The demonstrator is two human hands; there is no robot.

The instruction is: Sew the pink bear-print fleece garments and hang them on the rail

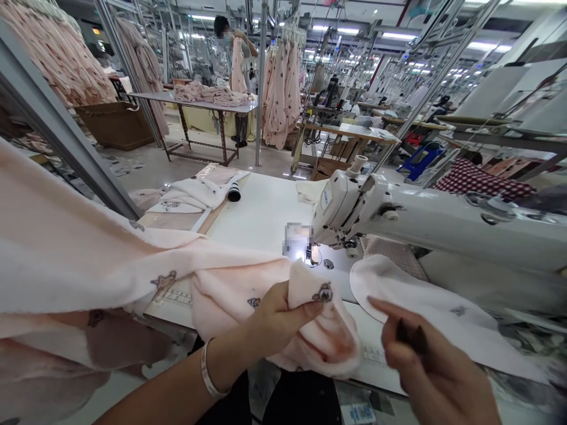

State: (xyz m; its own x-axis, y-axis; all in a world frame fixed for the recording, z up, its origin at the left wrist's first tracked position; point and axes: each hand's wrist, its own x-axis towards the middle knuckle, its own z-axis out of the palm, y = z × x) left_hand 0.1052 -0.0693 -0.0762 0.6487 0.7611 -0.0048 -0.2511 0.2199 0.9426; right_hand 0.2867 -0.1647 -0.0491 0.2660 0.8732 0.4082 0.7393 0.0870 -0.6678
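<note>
My left hand (274, 319) pinches a folded edge of pale pink plush fabric (239, 283) printed with small animals, just in front of the sewing machine's needle area. The fabric drapes left across the table and hangs over its front edge. My right hand (434, 360), slightly blurred, is at the right with its index finger stretched toward a rounded pale fabric piece (425, 295). Small dark thread snips (411, 336) with two pointed tips sit in its curled fingers. The white sewing machine (398, 206) has its lamp lit over the needle plate.
A black-and-white striped cone (234, 191) stands on the table beside folded printed fabric (190, 195). A metal post (66, 118) rises at the left. Farther back are a table (155, 97) with pink fabric, hanging garments (282, 88), a brown bin (114, 125) and a person (237, 53).
</note>
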